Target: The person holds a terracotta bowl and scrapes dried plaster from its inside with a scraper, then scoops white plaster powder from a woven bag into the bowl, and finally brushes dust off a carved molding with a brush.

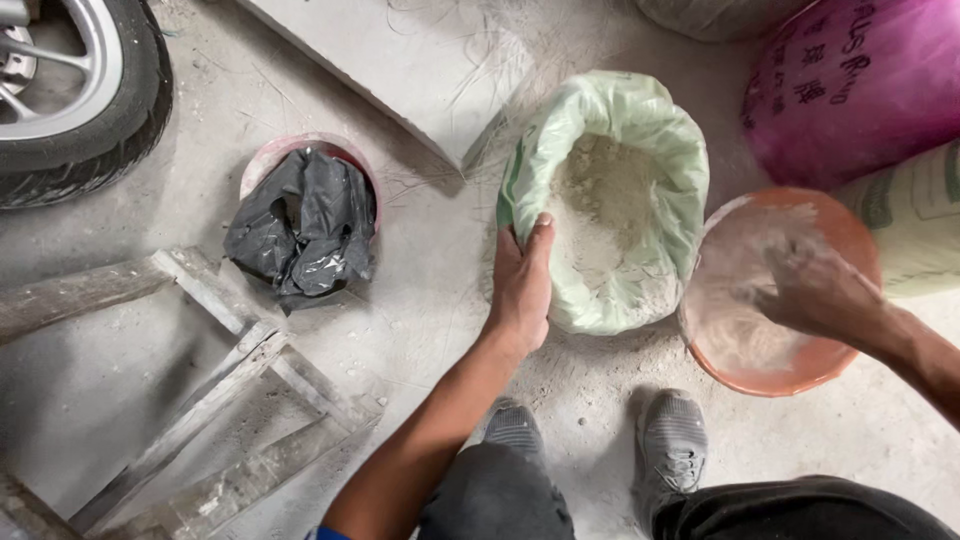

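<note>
My left hand (522, 285) grips the rolled-down rim of a pale green sack (655, 140) that stands open on the concrete floor. Pale powder (600, 205) fills the sack. My right hand (815, 290) is blurred and reaches into an orange basin (845, 225) just right of the sack. The basin is dusted white with powder inside. I cannot tell whether the right hand holds any powder. My two grey shoes (672, 435) stand below the sack and basin.
A red bucket lined with black plastic (305, 215) sits to the left. A wooden frame (215, 385) lies at lower left, a tyre (95, 95) at top left, a grey slab (400, 55) at top. A magenta sack (860, 80) and another sack (920, 225) stand right.
</note>
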### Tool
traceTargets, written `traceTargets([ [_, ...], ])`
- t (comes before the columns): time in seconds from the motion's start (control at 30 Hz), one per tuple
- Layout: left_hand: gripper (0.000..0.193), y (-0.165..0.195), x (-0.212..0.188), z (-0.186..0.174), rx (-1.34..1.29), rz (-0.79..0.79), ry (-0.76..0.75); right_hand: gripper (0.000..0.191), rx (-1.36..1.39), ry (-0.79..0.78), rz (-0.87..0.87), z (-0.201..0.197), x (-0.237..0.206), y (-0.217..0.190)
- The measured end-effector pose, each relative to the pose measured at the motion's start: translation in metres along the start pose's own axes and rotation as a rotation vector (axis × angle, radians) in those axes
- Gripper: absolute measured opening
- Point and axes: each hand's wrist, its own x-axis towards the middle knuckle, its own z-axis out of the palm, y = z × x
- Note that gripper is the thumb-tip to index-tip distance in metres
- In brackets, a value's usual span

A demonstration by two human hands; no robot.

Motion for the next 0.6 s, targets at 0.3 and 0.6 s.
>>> traceTargets([
  [0.3, 0.047, 0.005, 0.010, 0.002, 0.197, -0.013, 0.162, 0.025, 0.480, 0.616, -0.690, -0.056, 0.148, -0.146],
  [0.6, 0.068, 0.018, -0.002, 0.015, 0.827, 0.012, 0.401, 0.039, 0.200, 0.724, -0.582, -0.045, 0.264, -0.222],
])
